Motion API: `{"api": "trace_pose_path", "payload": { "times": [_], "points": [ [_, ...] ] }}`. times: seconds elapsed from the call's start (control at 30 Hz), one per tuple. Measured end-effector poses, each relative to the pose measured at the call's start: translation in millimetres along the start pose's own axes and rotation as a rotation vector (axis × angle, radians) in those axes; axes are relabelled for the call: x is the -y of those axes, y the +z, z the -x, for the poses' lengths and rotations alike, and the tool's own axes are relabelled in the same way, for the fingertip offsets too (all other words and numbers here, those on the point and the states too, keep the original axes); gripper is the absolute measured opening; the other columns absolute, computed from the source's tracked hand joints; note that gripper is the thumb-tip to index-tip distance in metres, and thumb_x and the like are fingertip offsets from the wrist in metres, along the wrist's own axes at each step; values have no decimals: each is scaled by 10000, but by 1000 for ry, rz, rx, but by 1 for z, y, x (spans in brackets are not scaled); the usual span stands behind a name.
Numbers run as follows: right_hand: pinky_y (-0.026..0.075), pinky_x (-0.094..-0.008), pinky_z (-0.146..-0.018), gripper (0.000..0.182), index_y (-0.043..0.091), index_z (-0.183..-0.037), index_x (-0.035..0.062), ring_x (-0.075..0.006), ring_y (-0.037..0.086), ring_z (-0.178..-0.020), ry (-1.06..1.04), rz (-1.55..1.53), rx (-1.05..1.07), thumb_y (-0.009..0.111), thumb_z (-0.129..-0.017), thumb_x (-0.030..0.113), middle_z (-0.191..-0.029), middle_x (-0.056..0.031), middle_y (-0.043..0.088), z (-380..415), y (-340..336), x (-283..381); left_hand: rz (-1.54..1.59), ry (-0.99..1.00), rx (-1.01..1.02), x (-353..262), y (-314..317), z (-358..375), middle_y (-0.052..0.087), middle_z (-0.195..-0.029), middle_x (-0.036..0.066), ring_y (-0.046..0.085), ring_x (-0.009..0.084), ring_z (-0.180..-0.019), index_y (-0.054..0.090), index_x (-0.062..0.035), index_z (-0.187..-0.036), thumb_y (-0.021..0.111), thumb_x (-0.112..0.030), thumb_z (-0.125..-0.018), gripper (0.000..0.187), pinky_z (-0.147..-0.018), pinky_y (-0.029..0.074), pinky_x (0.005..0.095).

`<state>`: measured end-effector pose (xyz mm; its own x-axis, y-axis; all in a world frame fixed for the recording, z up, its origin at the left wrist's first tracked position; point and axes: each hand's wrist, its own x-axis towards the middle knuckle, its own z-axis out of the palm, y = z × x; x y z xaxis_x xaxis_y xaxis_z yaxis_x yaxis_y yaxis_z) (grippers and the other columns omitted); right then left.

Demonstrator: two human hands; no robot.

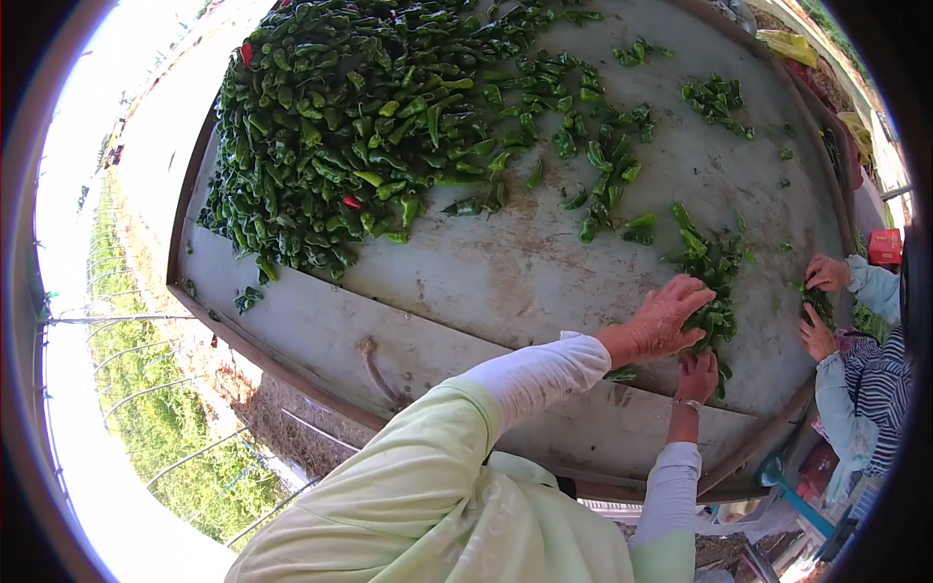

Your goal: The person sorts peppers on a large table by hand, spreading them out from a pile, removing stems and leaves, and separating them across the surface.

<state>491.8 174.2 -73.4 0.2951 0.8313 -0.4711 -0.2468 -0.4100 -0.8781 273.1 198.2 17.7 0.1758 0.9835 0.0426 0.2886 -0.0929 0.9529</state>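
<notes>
Resting my open left hand (663, 319) on small green peppers (714, 316) atop the grey metal sorting table (505, 272); my right hand (697, 377) grips some beneath.

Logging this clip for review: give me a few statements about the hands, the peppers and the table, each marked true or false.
1. The big pile of green peppers lies at the table's far left. True.
2. The left hand rests on a small pepper cluster. True.
3. The right hand holds a knife. False: no knife shows.
4. Every pepper is green. False: a red pepper sits in the pile.
5. A co-worker's hands touch the metal table on the right. True.
</notes>
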Motion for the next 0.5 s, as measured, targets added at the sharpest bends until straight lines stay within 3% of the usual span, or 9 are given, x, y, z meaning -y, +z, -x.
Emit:
{"api": "trace_pose_path", "payload": {
  "times": [0.03, 0.17, 0.23, 0.33, 0.37, 0.43, 0.5],
  "points": [
    [396, -199, -483, 305, 547, -1008, 81, -164, 653, -720, 0, -118, -97, 617, -859, 338, -875, -28, 624, -13, 0, 14, -199, 103, -92, -9, -9, -3, 365, -1333, 146, 243, 362, -1317, 379, -158, -1312, 688, -266, -730, 667, -978, 298, 549],
    [388, -183, -478, 253, 550, -1011, 90, -155, 648, -718, -5, -105, -300, 604, -872, 295, -886, -40, 630, -11, -5, 49, -764, 44, -514, 20, -143, -6, 380, -1323, 125, 236, 361, -1314, 464, -161, -1241, 688, -314, -728, 580, -969, 286, 543],
    [397, -205, -505, 195, 530, -1022, 126, -135, 627, -686, -24, 85, -57, 582, -891, 260, -877, -28, 640, 17, 4, 42, -1012, -176, -686, 41, -232, -6, 362, -1343, 120, 220, 364, -1310, 460, -161, -1257, 682, -372, -741, 601, -948, 284, 574],
    [440, -206, -505, 104, 559, -977, 74, -110, 597, -646, -264, 398, 175, 546, -889, 128, -795, -25, 624, 71, 16, 4, -1210, -487, -824, 63, -338, 10, 305, -1391, 114, 171, 368, -1324, 422, -186, -1309, 644, -477, -754, 665, -939, 264, 630],
    [454, -224, -517, 91, 561, -961, 63, -106, 583, -627, -402, 463, 216, 539, -878, 91, -777, -22, 619, 85, 20, -11, -1229, -599, -827, 65, -354, 16, 302, -1393, 109, 164, 368, -1326, 414, -197, -1318, 638, -491, -754, 675, -940, 258, 640],
    [474, -279, -540, 115, 564, -939, 42, -138, 569, -616, -469, 694, 327, 529, -829, 35, -780, -58, 607, 119, 33, -10, -1239, -623, -763, 69, -358, 23, 306, -1391, 102, 168, 362, -1324, 414, -206, -1319, 646, -494, -747, 681, -930, 271, 646],
    [476, -324, -550, 158, 575, -932, 37, -203, 583, -624, -703, 760, 575, 546, -778, 19, -782, -99, 582, 149, 57, 0, -1255, -648, -696, 72, -350, 28, 309, -1389, 95, 172, 357, -1323, 413, -215, -1320, 654, -497, -741, 687, -920, 284, 653]
  ]
}}
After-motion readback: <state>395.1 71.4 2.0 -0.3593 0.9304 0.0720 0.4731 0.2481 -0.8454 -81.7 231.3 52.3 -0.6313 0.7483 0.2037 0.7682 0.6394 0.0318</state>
